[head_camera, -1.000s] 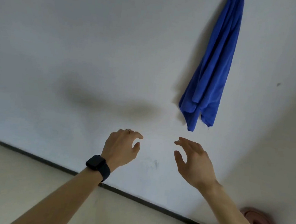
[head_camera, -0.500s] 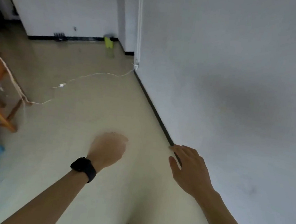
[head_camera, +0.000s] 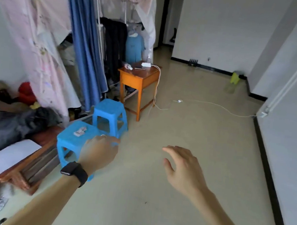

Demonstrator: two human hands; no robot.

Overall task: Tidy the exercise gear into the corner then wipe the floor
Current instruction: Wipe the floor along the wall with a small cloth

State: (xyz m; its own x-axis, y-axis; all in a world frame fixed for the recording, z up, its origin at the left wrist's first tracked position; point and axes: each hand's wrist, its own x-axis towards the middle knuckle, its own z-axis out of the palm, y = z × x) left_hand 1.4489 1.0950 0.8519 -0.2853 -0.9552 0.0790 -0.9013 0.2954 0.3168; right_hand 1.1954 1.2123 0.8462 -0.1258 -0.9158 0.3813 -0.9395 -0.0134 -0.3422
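both my hands are out in front of me with nothing in them: my left hand [head_camera: 98, 153], smartwatch [head_camera: 74, 171] at the wrist, hangs loose and a little blurred in front of the nearer blue stool [head_camera: 72, 139], and my right hand [head_camera: 184, 170] is spread open over the bare floor [head_camera: 161, 213]. i can't see any exercise gear from here, nor a cloth to wipe with, so the first risk, as i judge it, is wasted wandering: i'm facing the room, not the corner the gear belongs in. the bigger hazard is the white cable [head_camera: 217, 106], which drops off the orange tabletop [head_camera: 138, 74], lies across the floor and runs to the socket [head_camera: 263, 114] low on the wall [head_camera: 285, 152] to my right. if i carry something bulky across there i won't see my feet, and a snagged foot could yank the small things off that tabletop or pull the plug. wiping over it with a wet cloth near the socket would be worse. the nearer stool and the farther blue stool [head_camera: 110, 111] stand out into the open floor; my left hand looks close enough to knock the nearer one, and the small crumpled scrap [head_camera: 79, 131] on its seat could slide off. they'd also leave unwiped patches under their legs unless i shift them.
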